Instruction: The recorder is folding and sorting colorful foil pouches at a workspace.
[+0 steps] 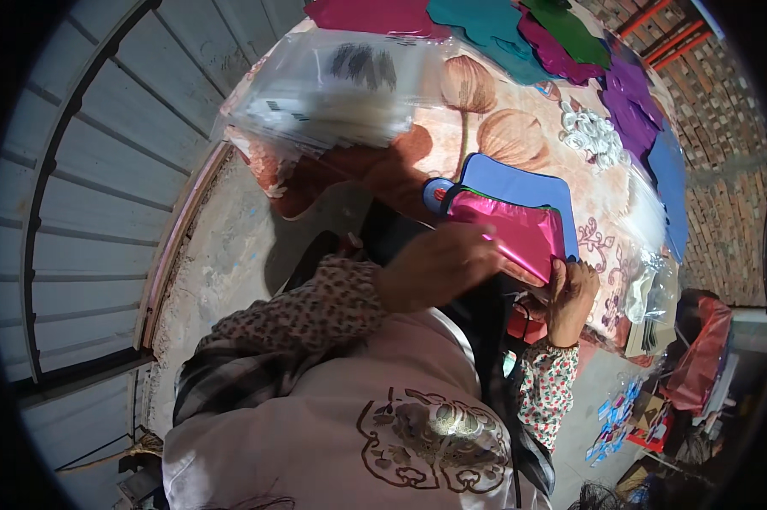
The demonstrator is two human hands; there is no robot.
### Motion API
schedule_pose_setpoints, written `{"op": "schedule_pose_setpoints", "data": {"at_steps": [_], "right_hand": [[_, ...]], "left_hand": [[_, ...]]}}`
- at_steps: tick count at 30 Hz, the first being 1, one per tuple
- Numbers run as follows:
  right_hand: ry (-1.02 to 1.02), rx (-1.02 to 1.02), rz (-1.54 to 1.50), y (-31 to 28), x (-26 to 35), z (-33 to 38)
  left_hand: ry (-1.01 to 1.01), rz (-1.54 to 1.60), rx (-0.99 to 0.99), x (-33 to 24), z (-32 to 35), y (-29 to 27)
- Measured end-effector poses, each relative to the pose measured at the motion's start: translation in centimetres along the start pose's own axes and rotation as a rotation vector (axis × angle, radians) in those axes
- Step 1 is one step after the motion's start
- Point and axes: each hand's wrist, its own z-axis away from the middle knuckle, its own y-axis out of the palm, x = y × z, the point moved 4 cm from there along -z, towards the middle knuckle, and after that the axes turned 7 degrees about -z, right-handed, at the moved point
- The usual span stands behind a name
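Note:
A shiny pink sheet or flat pouch (519,228) with a thin green and black upper edge lies at the near edge of the cloth-covered table. My right hand (572,293) pinches its lower right corner, thumb on top. Over its lower left edge is my left hand (445,265), fingers bent and drawn together; their tips are slightly blurred, and what they hold is hidden. Beneath the pink piece, a blue flat piece with rounded corners (524,180) sticks out at the top and right. A small round blue tag (436,195) sits at its left.
Clear plastic bags (341,89) are stacked at the far left of the flowered tablecloth (494,102). Teal pieces (490,34), purple pieces (630,106) and other coloured ones line the far and right edges. White rosettes (592,136) lie nearby. A red bag (698,353) stands beyond the table's right side.

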Motion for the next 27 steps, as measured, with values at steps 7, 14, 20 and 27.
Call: {"op": "schedule_pose_setpoints", "data": {"at_steps": [7,14,20,27], "right_hand": [[-0.021,0.033,0.029,0.2,-0.2,-0.1],[0.0,0.026,0.054,-0.1,-0.4,0.0],[-0.036,0.0,0.055,-0.7,-0.4,-0.3],[-0.033,-0.238,0.094,-3.1,-1.2,1.3]], "left_hand": [[-0.134,-0.025,0.264,-1.8,-1.2,3.2],[-0.119,-0.022,0.291,-1.9,-0.9,3.8],[-0.044,-0.086,0.248,-1.7,-1.2,3.6],[-0.025,-0.151,0.338,-1.7,-2.1,3.4]]}}
